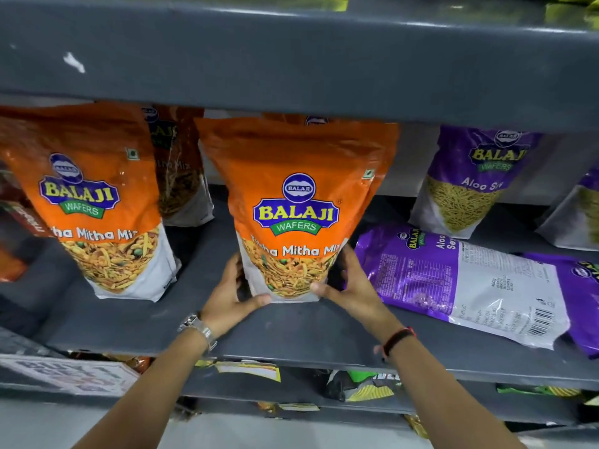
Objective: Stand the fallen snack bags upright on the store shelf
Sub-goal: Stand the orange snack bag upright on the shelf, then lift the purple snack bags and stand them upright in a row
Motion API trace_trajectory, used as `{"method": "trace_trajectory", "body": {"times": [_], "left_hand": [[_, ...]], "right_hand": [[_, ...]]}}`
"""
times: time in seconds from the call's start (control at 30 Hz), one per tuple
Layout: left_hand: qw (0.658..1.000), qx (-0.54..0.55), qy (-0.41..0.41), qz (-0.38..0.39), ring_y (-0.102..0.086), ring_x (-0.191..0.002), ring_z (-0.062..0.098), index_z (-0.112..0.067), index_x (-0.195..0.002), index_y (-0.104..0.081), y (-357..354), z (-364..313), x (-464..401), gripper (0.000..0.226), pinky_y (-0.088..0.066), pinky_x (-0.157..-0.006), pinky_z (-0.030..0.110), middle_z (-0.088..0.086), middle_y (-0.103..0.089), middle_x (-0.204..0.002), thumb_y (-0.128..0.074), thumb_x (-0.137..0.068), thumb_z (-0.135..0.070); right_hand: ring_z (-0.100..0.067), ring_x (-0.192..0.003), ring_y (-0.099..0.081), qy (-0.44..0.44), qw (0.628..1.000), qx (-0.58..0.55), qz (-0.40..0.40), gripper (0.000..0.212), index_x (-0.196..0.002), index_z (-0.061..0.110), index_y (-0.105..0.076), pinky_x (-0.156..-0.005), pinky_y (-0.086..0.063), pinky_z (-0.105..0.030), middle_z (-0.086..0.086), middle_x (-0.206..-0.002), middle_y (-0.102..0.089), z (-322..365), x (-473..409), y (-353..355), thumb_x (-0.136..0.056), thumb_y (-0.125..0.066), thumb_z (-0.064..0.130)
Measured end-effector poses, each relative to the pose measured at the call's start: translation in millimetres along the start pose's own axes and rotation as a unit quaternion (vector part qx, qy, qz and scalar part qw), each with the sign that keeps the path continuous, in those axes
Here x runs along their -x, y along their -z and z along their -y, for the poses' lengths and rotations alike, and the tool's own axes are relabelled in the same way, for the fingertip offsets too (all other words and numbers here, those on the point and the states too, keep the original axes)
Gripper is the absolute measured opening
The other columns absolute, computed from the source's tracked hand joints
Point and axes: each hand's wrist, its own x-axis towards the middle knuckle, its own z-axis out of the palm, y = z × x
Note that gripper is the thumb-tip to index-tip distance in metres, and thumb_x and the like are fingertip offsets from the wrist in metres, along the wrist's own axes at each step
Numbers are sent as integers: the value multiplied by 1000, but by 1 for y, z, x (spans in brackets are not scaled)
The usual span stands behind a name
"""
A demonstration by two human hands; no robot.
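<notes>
An orange Balaji mix bag (296,196) stands upright in the middle of the grey shelf (291,332). My left hand (231,298) grips its lower left corner and my right hand (351,286) grips its lower right corner. A second orange bag (87,196) stands upright to the left, with another orange bag (181,166) behind it. To the right, a purple Aloo Sev bag (460,283) lies flat on the shelf with its back side up. Part of another fallen purple bag (583,299) shows at the right edge.
An upright purple Aloo Sev bag (476,183) stands at the back right. The shelf above (291,59) overhangs the bag tops. Dark red packets (16,222) sit at the far left. More snack packets (363,384) fill the shelf below.
</notes>
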Motion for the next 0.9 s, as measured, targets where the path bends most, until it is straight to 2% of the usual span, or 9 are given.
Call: {"method": "trace_trajectory", "body": {"times": [0.07,0.13,0.3,0.4,0.5,0.6,0.67,0.8,0.9], "left_hand": [[1000,-19,16,-5,-48,-116,16,-28,-127,-23,-2,4,-5,101,-44,-100,41,-6,-45,-122,-71,-41,-53],[999,-24,17,-15,-49,-117,22,-27,-124,-25,-2,5,-9,94,-43,-100,48,-3,-47,-120,-67,-44,-50],[1000,-25,5,-2,-42,-125,21,-26,-133,-19,-1,5,-12,95,-38,-101,37,-5,-42,-129,-64,-52,-48],[997,-73,-16,-25,-29,-133,19,-23,-139,-7,-3,8,-7,102,-31,-104,37,4,-26,-149,-56,-56,-56],[978,-134,-56,-152,-15,-135,13,-13,-139,-5,-9,0,5,103,-18,-112,34,0,-12,-148,-58,-62,-54],[918,-205,-187,-282,-20,-131,22,-1,-132,-21,-27,-23,16,88,-10,-111,12,24,-27,-141,-44,-74,-63],[893,-217,-248,-306,-28,-119,26,-1,-121,-32,-48,-43,22,70,-20,-106,14,24,-38,-128,-41,-80,-57],[910,-205,-304,-193,-46,-86,16,-13,-94,-47,-128,-82,24,41,-36,-77,22,12,-56,-90,-43,-82,-52],[962,-178,-193,-77,-51,-63,3,-22,-72,-52,-190,-96,17,28,-35,-59,12,5,-63,-63,-53,-73,-49]], "right_hand": [[9,-106,-53,-7,1000,18,-13,58,-109,40,-38,-90,-47,-12,17,-115,-54,-6,-2,-6,-72,-73,13],[3,-105,-54,-5,999,25,-42,56,-103,42,-38,-79,-47,-5,15,-112,-56,-8,-2,-10,-70,-75,16],[7,-97,-51,-7,996,26,-90,62,-107,34,-34,-67,-42,3,21,-104,-52,-5,0,-16,-67,-78,17],[2,-106,-49,-11,997,30,-74,67,-113,34,-31,-81,-45,-4,13,-114,-51,-3,2,-16,-67,-78,19],[8,-109,-43,4,997,56,-44,75,-123,31,-30,-90,-41,-9,18,-118,-46,5,7,0,-66,-78,19],[-7,-112,-46,14,990,93,-102,75,-131,16,-36,-92,-41,-17,8,-125,-45,12,12,47,-68,-76,14],[-14,-103,-52,30,981,123,-149,58,-123,8,-46,-89,-46,-18,0,-116,-52,17,15,87,-72,-72,10],[-22,-93,-59,-18,945,298,-135,33,-110,3,-58,-73,-47,-12,-11,-103,-65,18,28,190,-83,-62,20],[-27,-113,-56,-130,905,402,-52,39,-111,16,-59,-95,-44,-36,-13,-119,-63,1,32,253,-85,-51,44]]}}
